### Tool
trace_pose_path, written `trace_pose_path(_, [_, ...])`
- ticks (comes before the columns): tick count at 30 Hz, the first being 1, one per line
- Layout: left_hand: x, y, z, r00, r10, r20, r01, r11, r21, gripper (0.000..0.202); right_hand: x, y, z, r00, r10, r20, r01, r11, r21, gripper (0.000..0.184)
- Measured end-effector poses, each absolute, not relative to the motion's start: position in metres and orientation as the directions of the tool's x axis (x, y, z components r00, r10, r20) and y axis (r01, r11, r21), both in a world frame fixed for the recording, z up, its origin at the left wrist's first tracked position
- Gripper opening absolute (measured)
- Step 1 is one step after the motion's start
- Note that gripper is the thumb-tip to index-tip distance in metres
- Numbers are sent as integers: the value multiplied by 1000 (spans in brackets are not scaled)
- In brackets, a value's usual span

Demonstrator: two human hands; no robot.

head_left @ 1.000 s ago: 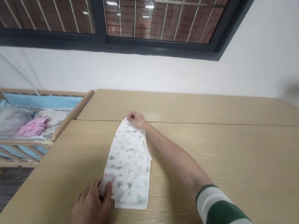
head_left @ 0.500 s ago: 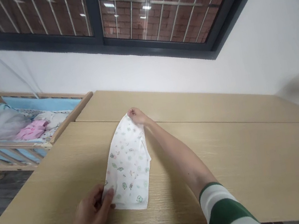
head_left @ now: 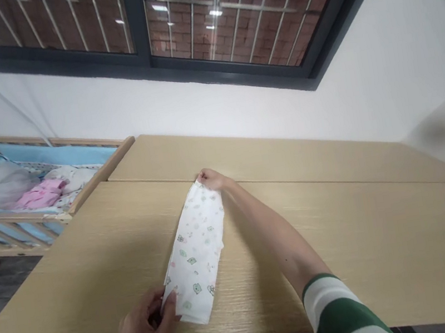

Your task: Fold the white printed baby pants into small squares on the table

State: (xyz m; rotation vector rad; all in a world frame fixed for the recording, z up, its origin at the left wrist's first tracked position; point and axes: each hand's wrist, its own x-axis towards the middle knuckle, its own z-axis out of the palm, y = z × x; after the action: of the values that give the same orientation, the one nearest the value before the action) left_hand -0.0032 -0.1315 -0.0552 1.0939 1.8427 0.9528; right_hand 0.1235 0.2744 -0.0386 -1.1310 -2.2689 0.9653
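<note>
Two bare hands held a small printed white cloth (head_left: 197,249) stretched lengthwise on a pale wooden table (head_left: 342,226). The left hand (head_left: 146,327) pinched the cloth's near corner between thumb and fingers at the table's front edge, while the right hand (head_left: 210,179), its arm in a green-and-white striped sleeve (head_left: 338,311), gripped the far end. A wooden crib (head_left: 44,217) with pink clothes (head_left: 38,193) stood just beside the table, under a barred window (head_left: 166,23).
</note>
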Motion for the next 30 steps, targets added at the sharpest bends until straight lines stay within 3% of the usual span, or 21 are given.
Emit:
trace_pose_path(3, [-13, -135, -68, -391, 898, -200, 537, 399, 744, 44, 118, 274, -53, -613, 784, 100, 539, 507, -672, 12])
trace_pose_path(7, [-10, -140, -71, -406, 893, -195, 758, 449, 473, 46, 118, 266, -64, -650, 741, 170, 557, 616, -557, 16])
trace_pose_path(9, [-5, -141, -68, -411, 911, -17, 847, 389, 363, 50, 120, 259, -68, -661, 722, 205, 567, 659, -493, 19])
trace_pose_path(11, [1, -142, -64, -356, 896, 265, 922, 292, 254, 51, 122, 253, -70, -671, 706, 229, 580, 691, -431, 23])
trace_pose_path(13, [8, -142, -63, -216, 840, 498, 975, 158, 157, 47, 124, 251, -70, -684, 688, 241, 591, 717, -370, 26])
trace_pose_path(15, [16, -143, -65, -43, 782, 622, 995, -22, 97, 39, 125, 251, -68, -704, 668, 242, 596, 741, -310, 27])
trace_pose_path(19, [37, -143, -82, 190, 725, 662, 972, -235, -22, 39, 127, 257, -61, -749, 624, 221, 592, 781, -198, 23])
trace_pose_path(23, [54, -140, -101, 294, 682, 670, 954, -249, -166, 49, 133, 263, -52, -769, 604, 211, 596, 796, -108, 25])
trace_pose_path(30, [61, -131, -112, 305, 697, 649, 952, -213, -218, 52, 135, 242, -30, -796, 536, 282, 554, 832, -19, 38])
